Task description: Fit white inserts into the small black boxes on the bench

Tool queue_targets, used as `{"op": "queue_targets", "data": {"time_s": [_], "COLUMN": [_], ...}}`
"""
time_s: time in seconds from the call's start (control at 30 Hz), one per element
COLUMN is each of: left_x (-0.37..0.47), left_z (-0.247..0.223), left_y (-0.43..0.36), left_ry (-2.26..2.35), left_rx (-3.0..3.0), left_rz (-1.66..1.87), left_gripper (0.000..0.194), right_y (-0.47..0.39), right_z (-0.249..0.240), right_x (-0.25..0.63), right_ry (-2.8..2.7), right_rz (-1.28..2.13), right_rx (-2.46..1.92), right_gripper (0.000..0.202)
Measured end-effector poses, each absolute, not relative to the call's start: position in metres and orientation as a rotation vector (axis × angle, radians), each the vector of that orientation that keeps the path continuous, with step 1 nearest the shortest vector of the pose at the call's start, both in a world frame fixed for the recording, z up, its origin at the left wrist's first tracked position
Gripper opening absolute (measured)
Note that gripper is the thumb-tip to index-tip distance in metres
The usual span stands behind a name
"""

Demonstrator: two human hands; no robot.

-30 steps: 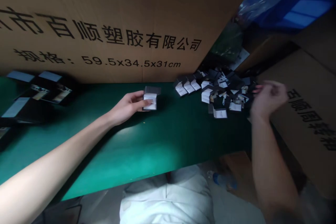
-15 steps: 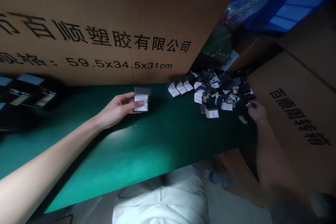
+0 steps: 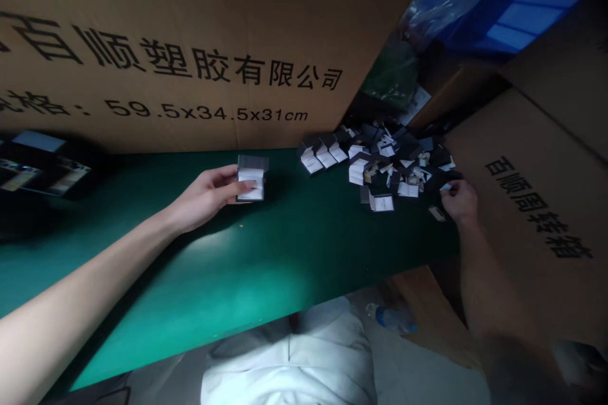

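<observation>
My left hand (image 3: 209, 197) grips a small black box (image 3: 252, 164) with its lid open, held over the green table. Its thumb lies on the white insert inside that box. At the right edge of a heap of similar small black boxes with white inserts (image 3: 403, 161), my right hand (image 3: 460, 202) has its fingers pinched together. A small whitish piece (image 3: 445, 187) shows at those fingertips; its kind is too small to make out. Just below lies a small flat pale-topped piece (image 3: 437, 213) on the table.
A big printed carton (image 3: 190, 6) stands along the back of the green table (image 3: 266, 272), another carton (image 3: 536, 202) at the right. Dark boxes (image 3: 47, 164) sit at the far left. A blue bin (image 3: 532, 6) is at the back right. On the floor lies a plastic bottle (image 3: 394, 318).
My right hand has shifted slightly left relative to the heap, and the whitish piece shows more at its fingertips. My left hand keeps its hold on the open box. The view has shifted a little.
</observation>
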State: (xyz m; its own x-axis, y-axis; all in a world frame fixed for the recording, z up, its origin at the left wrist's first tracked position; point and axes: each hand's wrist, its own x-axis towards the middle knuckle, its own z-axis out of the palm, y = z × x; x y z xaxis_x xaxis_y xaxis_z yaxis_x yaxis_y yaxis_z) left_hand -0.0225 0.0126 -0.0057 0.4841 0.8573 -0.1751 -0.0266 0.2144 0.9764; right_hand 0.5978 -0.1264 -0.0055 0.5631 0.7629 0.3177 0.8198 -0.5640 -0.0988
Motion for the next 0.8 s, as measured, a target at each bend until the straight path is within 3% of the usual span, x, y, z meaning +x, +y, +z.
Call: {"op": "queue_targets", "data": {"time_s": [0.3,0.5,0.8], "left_x": [-0.020,-0.019,-0.019], "left_z": [-0.002,0.002,0.000], "left_y": [0.011,0.009,0.010], "left_ry": [0.889,0.896,0.876], "left_rx": [1.231,1.251,1.242], "left_rz": [0.736,0.736,0.720], "left_gripper": [0.054,0.054,0.052], "right_y": [-0.124,-0.127,-0.106], "right_z": [-0.007,0.006,0.005], "right_x": [0.588,0.570,0.518], "right_ry": [-1.189,-1.083,-1.371], "right_rz": [-0.297,-0.493,-0.380], "right_rx": [-2.485,-2.409,-2.303], "right_gripper": [0.021,0.021,0.019]}}
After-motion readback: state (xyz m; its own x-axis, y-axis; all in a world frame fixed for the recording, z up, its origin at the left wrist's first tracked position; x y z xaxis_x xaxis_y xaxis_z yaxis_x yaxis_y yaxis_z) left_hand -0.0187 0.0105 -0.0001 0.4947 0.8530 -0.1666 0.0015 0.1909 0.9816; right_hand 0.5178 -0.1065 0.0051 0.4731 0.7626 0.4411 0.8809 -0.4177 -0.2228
